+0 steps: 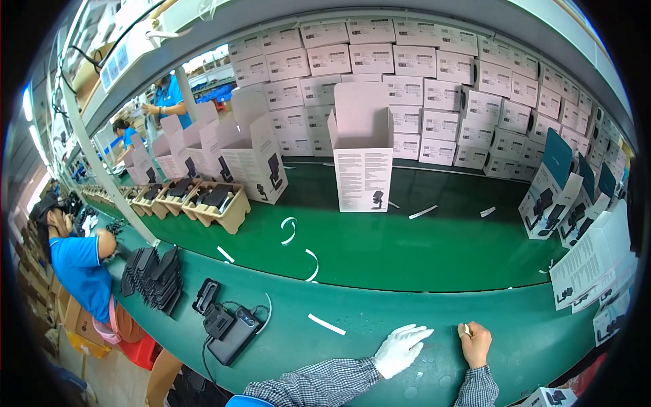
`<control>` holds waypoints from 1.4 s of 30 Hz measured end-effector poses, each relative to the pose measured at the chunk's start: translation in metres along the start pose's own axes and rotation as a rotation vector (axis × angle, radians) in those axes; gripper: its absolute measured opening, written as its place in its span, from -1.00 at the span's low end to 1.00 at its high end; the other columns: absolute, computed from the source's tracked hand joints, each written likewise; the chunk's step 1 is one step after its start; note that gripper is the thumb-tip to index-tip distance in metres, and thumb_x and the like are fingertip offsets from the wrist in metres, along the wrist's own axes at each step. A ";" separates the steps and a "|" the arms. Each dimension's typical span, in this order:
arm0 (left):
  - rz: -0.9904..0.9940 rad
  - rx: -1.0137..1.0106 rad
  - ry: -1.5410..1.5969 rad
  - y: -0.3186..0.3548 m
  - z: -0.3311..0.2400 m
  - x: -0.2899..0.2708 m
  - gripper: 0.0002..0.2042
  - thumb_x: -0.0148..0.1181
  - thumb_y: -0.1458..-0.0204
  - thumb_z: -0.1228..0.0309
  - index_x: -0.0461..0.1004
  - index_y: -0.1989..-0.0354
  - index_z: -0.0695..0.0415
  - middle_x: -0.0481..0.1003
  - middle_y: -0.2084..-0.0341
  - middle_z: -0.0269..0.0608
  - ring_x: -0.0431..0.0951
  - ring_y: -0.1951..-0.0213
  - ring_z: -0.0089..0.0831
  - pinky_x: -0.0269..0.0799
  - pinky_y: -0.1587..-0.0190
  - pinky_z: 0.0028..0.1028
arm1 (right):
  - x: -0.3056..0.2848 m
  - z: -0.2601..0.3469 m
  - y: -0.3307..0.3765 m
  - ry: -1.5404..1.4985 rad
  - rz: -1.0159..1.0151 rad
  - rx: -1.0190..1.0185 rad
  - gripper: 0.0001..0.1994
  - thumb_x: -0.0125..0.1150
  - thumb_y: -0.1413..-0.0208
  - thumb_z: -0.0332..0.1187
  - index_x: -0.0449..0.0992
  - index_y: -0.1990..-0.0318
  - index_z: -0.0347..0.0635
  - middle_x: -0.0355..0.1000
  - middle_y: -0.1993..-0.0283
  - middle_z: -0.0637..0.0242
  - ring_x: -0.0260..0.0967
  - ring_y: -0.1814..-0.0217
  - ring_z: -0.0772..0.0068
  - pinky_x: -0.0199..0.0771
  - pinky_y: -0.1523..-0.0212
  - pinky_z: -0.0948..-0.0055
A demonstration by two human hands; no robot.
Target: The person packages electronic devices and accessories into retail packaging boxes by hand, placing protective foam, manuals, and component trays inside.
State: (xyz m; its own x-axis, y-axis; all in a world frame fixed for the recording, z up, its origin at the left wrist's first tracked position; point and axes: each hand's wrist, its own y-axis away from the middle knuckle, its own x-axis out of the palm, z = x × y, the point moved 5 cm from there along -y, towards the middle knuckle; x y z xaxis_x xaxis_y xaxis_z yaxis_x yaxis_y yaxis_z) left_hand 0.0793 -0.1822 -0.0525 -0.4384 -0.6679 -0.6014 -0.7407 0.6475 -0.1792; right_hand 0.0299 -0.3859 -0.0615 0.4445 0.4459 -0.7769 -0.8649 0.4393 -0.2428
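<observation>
My left hand (400, 349), in a white glove, lies on the green bench with its fingers stretched out and holds nothing. To its right, my bare right hand (476, 344) is closed. A small pale bit shows between its thumb and fingers, too small to name. Left of the gloved hand, a white paper strip (327, 324) rests on the bench. Farther left, a black device with a screen (234, 337) sits beside a black clip-like mount (208, 297), with cables around them.
Black flat parts (154, 277) are stacked at the left. Beyond the bench edge, on a green belt, stand an open white box (363, 180) and a moulded tray (234, 216). More cartons (590, 261) stand at right. A wall of white boxes (441, 129) rises behind. A co-worker (81, 271) sits left.
</observation>
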 end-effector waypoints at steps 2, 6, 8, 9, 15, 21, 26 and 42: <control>-0.004 0.004 -0.003 -0.001 0.000 0.001 -0.64 -0.06 0.00 0.47 0.37 -0.02 0.16 0.43 0.04 -0.13 0.36 -0.08 -0.31 0.10 -0.21 -0.40 | -0.001 0.000 -0.001 -0.003 -0.001 -0.003 -0.74 0.17 0.10 -0.38 0.27 0.70 -0.24 0.15 0.74 0.35 0.00 0.70 0.38 0.09 0.60 0.41; 0.001 -0.004 -0.005 -0.002 -0.002 0.000 -0.64 -0.06 0.00 0.47 0.37 -0.02 0.16 0.43 0.03 -0.13 0.35 -0.08 -0.31 0.10 -0.21 -0.40 | -0.002 0.000 -0.003 -0.003 -0.004 -0.018 -0.74 0.17 0.10 -0.37 0.27 0.70 -0.24 0.15 0.74 0.35 0.00 0.70 0.38 0.09 0.60 0.40; 0.008 -0.013 -0.005 -0.002 -0.004 0.000 -0.64 -0.06 0.00 0.47 0.37 -0.02 0.15 0.42 0.03 -0.13 0.35 -0.08 -0.31 0.10 -0.21 -0.40 | -0.002 0.000 -0.003 0.000 -0.007 -0.031 -0.74 0.16 0.09 -0.37 0.28 0.69 -0.24 0.15 0.74 0.35 0.00 0.70 0.37 0.09 0.60 0.40; 0.006 -0.011 -0.006 -0.002 -0.006 -0.001 -0.64 -0.06 0.00 0.47 0.37 -0.02 0.15 0.42 0.03 -0.13 0.35 -0.08 -0.31 0.10 -0.21 -0.40 | -0.004 0.000 -0.003 -0.001 -0.009 -0.034 -0.74 0.16 0.09 -0.37 0.28 0.69 -0.24 0.15 0.74 0.35 0.00 0.70 0.37 0.09 0.60 0.40; 0.003 -0.030 -0.021 -0.001 -0.009 0.001 -0.64 -0.06 0.00 0.46 0.37 -0.02 0.13 0.42 0.03 -0.14 0.35 -0.08 -0.28 0.12 -0.21 -0.38 | -0.007 -0.002 -0.002 0.008 -0.002 -0.029 -0.75 0.19 0.09 -0.36 0.31 0.68 -0.22 0.18 0.72 0.35 0.02 0.70 0.34 0.08 0.61 0.39; 0.030 -0.014 0.013 -0.004 0.002 0.007 -0.63 -0.05 0.00 0.43 0.38 -0.04 0.08 0.39 -0.02 -0.16 0.33 -0.09 -0.18 0.15 -0.19 -0.33 | -0.004 -0.004 -0.003 0.004 0.004 -0.014 -0.75 0.18 0.10 -0.37 0.30 0.69 -0.23 0.17 0.73 0.35 0.01 0.70 0.35 0.09 0.61 0.39; 0.021 0.058 0.036 -0.017 0.001 0.000 -0.62 -0.03 0.03 0.51 0.35 -0.04 0.18 0.40 -0.01 -0.13 0.39 -0.04 -0.27 0.18 -0.18 -0.41 | 0.005 -0.008 -0.011 0.005 0.006 -0.004 -0.75 0.19 0.11 -0.37 0.30 0.69 -0.23 0.17 0.73 0.35 0.01 0.70 0.35 0.08 0.61 0.39; -0.645 -0.313 -0.441 -0.362 0.131 -0.219 -0.53 0.17 0.21 0.28 0.36 0.12 0.32 0.44 0.24 0.06 0.52 0.25 -0.10 0.42 0.17 -0.27 | 0.114 -0.054 -0.054 0.034 0.108 0.018 -0.77 0.14 0.03 -0.30 0.36 0.60 -0.24 0.25 0.67 0.28 0.08 0.65 0.32 0.15 0.57 0.37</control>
State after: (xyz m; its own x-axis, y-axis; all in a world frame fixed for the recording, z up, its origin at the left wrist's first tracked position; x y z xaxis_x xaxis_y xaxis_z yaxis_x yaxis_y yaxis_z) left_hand 0.5098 -0.2225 0.0419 0.3100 -0.6252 -0.7162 -0.9134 0.0131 -0.4068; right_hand 0.1145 -0.4009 -0.1685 0.3405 0.4646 -0.8175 -0.9028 0.4044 -0.1462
